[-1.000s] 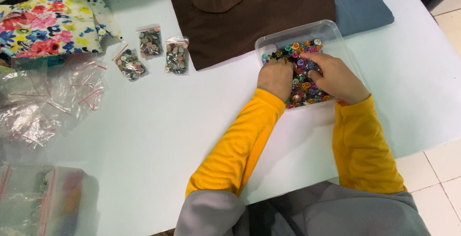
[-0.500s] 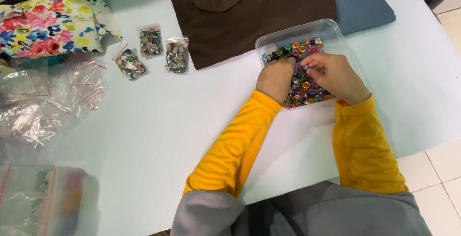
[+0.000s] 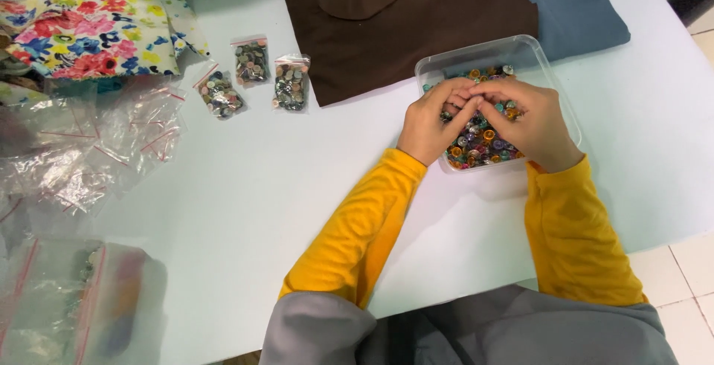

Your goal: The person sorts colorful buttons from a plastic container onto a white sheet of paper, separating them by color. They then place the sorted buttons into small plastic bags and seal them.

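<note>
**Ana:** Both hands have drawn together since the earlier frame; the left hand (image 3: 430, 121) and the right hand (image 3: 529, 123) now meet fingertip to fingertip over the clear plastic tub (image 3: 552, 86), where before they were spread across the beads (image 3: 480, 146).

**Ben:** Are they holding anything?

**Ana:** Fingers are curled and pinched close, seemingly on a bead or two, but what sits between them I cannot tell.

**Ben:** Where is the tub, and how does it lie?

**Ana:** On the pale table (image 3: 260, 186), just in front of the brown folded garment (image 3: 401, 23). Its long axis runs left to right, tilted slightly, with the far right corner toward the blue cloth (image 3: 576, 8).

**Ben:** Risks?

**Ana:** My guess: a small bead slipping from the pinch and rolling off the table edge, or a wrist nudging the light tub and scattering beads. The three filled zip bags (image 3: 253, 75) lie well apart, so they seem safe.
</note>
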